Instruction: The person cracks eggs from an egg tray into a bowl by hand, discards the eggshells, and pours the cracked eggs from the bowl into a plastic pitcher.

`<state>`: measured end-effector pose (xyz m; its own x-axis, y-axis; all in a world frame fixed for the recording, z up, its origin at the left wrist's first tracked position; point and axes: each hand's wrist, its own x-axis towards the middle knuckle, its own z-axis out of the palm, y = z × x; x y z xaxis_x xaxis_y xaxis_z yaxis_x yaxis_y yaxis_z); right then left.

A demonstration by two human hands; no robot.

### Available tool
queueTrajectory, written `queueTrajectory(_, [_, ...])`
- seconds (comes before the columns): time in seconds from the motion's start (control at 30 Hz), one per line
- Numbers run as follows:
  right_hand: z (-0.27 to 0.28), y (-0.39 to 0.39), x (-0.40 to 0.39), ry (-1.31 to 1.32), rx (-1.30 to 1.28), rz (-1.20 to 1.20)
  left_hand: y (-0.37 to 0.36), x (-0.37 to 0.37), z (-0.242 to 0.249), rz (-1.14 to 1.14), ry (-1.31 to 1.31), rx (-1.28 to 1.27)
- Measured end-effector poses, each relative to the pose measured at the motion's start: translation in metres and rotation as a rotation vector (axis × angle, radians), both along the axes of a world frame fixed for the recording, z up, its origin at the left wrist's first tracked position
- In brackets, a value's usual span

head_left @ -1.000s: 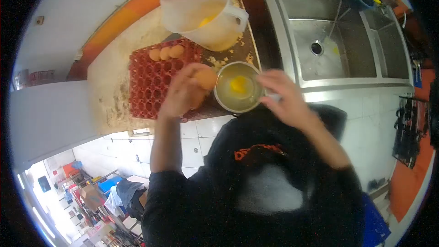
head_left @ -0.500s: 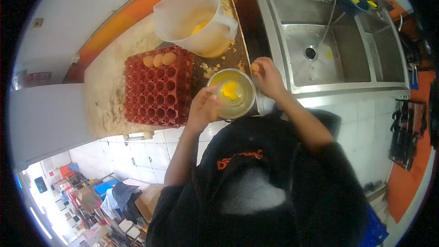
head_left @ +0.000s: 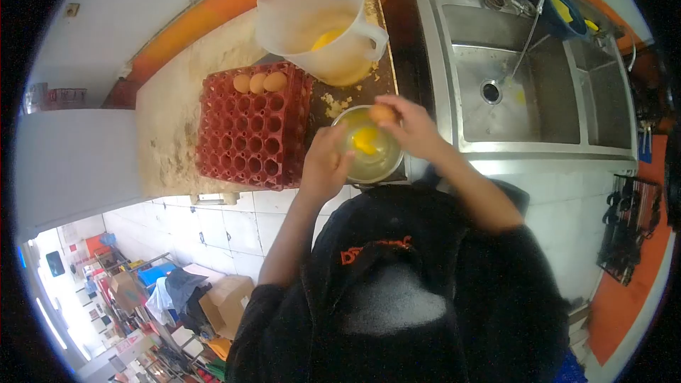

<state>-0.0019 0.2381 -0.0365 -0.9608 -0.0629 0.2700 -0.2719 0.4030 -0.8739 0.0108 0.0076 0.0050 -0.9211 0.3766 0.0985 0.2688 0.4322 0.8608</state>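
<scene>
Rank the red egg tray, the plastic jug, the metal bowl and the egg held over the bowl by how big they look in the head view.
1. red egg tray
2. plastic jug, which looks only a little smaller than the tray; fisheye distortion makes the gap unsure
3. metal bowl
4. egg held in the right hand

Counter [head_left: 170,128] with tray [head_left: 252,131], jug [head_left: 319,25], bowl [head_left: 369,145]
</scene>
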Motion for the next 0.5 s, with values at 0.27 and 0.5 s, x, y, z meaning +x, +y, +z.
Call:
queueTrajectory(0.27, [0.018, -0.035, 0.011, -0.301, -0.250, 0.458, 0.000, -0.008, 0.002, -0.152, 0.271, -0.316])
queueTrajectory(0.5, [0.031, -0.051, 0.018, -0.267, 0.013, 0.347, 0.001, -0.003, -0.010, -0.075, 0.465, -0.390])
